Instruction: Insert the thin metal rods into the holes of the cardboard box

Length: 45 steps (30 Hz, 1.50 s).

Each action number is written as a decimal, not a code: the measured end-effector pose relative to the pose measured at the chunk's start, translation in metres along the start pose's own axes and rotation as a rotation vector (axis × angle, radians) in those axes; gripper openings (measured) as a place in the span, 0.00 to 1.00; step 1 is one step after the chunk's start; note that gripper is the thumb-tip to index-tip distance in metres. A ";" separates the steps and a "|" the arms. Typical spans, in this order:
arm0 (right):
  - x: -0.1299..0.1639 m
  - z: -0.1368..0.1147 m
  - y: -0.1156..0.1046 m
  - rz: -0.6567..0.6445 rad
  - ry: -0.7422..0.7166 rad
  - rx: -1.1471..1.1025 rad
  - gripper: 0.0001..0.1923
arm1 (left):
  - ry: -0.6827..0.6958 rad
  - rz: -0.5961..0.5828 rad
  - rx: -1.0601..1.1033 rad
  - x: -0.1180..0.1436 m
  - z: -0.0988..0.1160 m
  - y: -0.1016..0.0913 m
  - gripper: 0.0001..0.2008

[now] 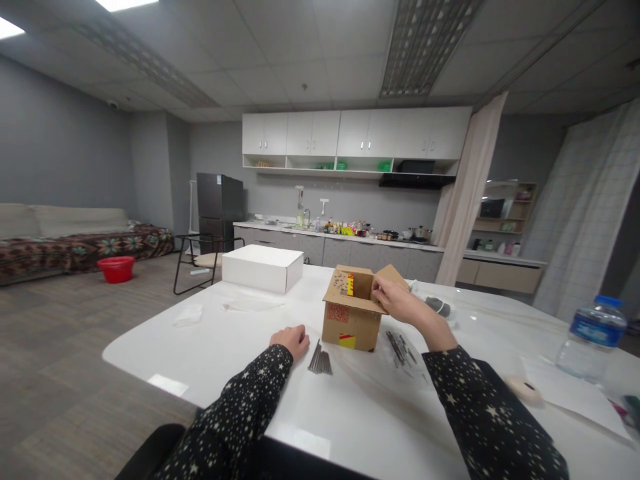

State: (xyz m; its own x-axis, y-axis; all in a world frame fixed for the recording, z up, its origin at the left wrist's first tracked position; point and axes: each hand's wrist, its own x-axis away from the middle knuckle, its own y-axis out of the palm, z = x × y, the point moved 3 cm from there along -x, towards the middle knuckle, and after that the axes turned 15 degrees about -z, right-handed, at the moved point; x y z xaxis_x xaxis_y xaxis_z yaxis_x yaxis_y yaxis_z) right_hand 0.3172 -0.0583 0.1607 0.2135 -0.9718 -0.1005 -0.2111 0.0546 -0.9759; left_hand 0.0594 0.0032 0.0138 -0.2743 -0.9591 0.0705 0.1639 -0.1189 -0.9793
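Note:
An opened cardboard box [356, 325] with red and yellow tape stands on the white table in front of me. My right hand [395, 300] reaches over its right rim, fingers bent together at the opening; whatever they hold is hidden. Left of the box, my left hand [292, 341] rests on the tabletop with its fingers curled in and nothing visible in them. Beside it lies a small fan of thin dark metal rods [321, 360]. A clear plastic bag [403, 353] with several similar dark pieces lies to the right of the box, under my right forearm.
A closed white box [263, 268] stands farther back on the left. Crumpled clear plastic [189, 315] lies near the table's left side. At the right are a large water bottle [593, 340], a beige mouse-like object [524, 390] and white paper [580, 400].

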 end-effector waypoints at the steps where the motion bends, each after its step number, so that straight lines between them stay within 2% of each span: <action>1: 0.000 0.000 0.000 0.002 0.002 0.007 0.07 | 0.004 0.000 0.000 0.000 0.000 0.000 0.16; 14: -0.002 0.000 -0.004 0.023 -0.017 0.061 0.06 | 0.002 -0.009 -0.027 -0.001 0.001 0.003 0.16; 26: 0.001 -0.008 -0.009 -0.086 0.071 -0.022 0.08 | -0.012 0.003 -0.046 -0.004 0.000 0.005 0.16; 45: -0.001 -0.010 -0.010 -0.136 0.146 -0.100 0.10 | 0.006 0.008 -0.043 -0.006 -0.001 0.007 0.16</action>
State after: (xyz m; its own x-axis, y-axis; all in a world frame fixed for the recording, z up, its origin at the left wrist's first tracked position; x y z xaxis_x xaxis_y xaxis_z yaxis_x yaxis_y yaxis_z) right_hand 0.3093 -0.0605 0.1730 0.1076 -0.9919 0.0668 -0.2851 -0.0952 -0.9538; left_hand 0.0614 0.0085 0.0061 -0.2786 -0.9585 0.0613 0.1254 -0.0996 -0.9871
